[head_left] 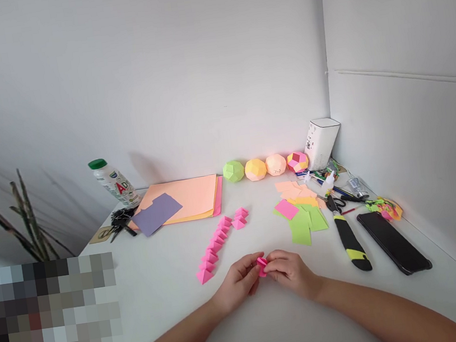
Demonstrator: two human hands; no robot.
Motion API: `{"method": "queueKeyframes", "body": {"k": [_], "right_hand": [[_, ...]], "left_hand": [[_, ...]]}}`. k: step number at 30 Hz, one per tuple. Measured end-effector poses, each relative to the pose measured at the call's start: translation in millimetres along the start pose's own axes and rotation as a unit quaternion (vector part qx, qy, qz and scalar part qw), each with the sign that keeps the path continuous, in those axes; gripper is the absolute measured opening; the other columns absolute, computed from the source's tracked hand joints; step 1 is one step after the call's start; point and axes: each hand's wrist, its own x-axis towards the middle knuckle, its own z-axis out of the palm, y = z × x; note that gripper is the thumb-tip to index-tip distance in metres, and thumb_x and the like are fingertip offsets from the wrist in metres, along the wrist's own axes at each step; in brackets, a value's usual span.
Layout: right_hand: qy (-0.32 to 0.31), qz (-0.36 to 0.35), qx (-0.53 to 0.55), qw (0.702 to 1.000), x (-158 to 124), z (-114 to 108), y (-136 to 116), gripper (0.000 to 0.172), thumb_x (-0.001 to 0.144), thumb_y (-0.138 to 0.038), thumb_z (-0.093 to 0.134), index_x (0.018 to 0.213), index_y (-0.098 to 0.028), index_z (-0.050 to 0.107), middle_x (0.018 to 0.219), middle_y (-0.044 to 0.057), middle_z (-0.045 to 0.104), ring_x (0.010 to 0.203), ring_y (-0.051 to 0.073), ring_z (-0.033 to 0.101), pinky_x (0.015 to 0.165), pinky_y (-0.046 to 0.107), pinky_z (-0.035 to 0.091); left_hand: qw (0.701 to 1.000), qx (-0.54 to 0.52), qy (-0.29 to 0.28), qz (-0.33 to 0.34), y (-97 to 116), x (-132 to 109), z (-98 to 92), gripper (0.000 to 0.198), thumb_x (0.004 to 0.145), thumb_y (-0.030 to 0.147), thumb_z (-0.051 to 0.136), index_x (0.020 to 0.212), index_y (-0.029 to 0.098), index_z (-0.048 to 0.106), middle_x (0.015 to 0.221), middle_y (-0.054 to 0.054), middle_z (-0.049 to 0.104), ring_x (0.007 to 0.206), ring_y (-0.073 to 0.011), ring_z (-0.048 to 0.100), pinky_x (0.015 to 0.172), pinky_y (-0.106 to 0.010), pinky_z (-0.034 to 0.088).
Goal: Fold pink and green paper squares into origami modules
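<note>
- the left hand (pixel 237 282) and the right hand (pixel 289 271) meet low over the white desk (pixel 164 293), fingertips facing each other.
- between them sits a small pink folded paper piece (pixel 262 266); the fingers of both hands pinch it, left from its left side, right from its right side, and it is held just above the desk near the front middle.
- both forearms rest on or just over the desk, coming in from the lower edge.
- left of the hands runs a slanting row of pink folded paper units (pixel 219 246), from close to the left hand up towards the middle of the desk.
- further back lies a stack of orange and pink paper sheets (pixel 191 197) with a purple sheet (pixel 156 213) on its left corner.
- beside that stack are black binder clips (pixel 121 220) and a tilted plastic bottle with a green cap (pixel 113 181).
- along the wall stand four paper polyhedron balls: green (pixel 233 171), yellow (pixel 255 169), peach (pixel 276 164) and pink-and-yellow (pixel 297 162), touching or nearly so.
- next to the last ball is a white box-shaped device (pixel 320 141) in the corner.
- right of the hands lie loose square notes in green, pink and orange (pixel 302 214).
- further right lie a black and yellow utility knife (pixel 351 241) and a black phone (pixel 393 241), side by side but apart.
</note>
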Motion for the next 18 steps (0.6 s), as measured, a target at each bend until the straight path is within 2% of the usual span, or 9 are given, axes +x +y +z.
{"method": "queueKeyframes", "body": {"k": [5, 12, 16, 18], "right_hand": [[-0.004, 0.068, 0.077, 0.995, 2.3, -1.3, -1.2, 0.022, 0.089, -0.033, 0.05, 0.086, -0.02, 0.068, 0.078, 0.007, 0.06, 0.061, 0.015, 0.057, 0.057, 0.029, 0.049], [-0.001, 0.193, 0.197, 0.961, 4.0, -0.4, -0.2, 0.019, 0.081, -0.035, 0.06, 0.08, -0.017, 0.067, 0.079, 0.003, 0.06, 0.055, 0.012, 0.056, 0.052, 0.026, 0.047], [-0.004, 0.241, 0.214, 0.947, 3.6, -0.9, 0.9, 0.02, 0.079, -0.036, 0.062, 0.076, -0.016, 0.062, 0.066, 0.0, 0.058, 0.054, 0.012, 0.056, 0.052, 0.025, 0.045], [-0.004, 0.255, 0.233, 0.939, 4.1, -1.9, -0.3, 0.02, 0.078, -0.036, 0.062, 0.079, -0.016, 0.057, 0.066, -0.001, 0.058, 0.054, 0.011, 0.056, 0.051, 0.024, 0.044]], "left_hand": [[0.999, 0.023, -0.016, 0.033, -4.7, 0.8, -0.6, 0.05, 0.081, 0.054, 0.051, 0.114, 0.016, 0.054, 0.061, 0.003, 0.048, 0.046, -0.0079, 0.034, 0.044, -0.022, 0.027], [0.996, 0.022, -0.055, 0.071, -2.9, -1.8, 0.4, 0.039, 0.086, 0.041, 0.048, 0.118, 0.019, 0.051, 0.079, -0.003, 0.057, 0.054, -0.0094, 0.038, 0.05, -0.023, 0.032], [0.995, 0.031, -0.051, 0.075, -1.7, -2.1, 1.1, 0.036, 0.086, 0.041, 0.049, 0.113, 0.018, 0.056, 0.076, -0.003, 0.057, 0.053, -0.0095, 0.038, 0.05, -0.023, 0.032], [0.997, 0.024, -0.036, 0.065, -3.6, -1.3, 0.8, 0.041, 0.085, 0.043, 0.05, 0.117, 0.018, 0.053, 0.072, -0.002, 0.057, 0.051, -0.009, 0.038, 0.048, -0.022, 0.032]]}}
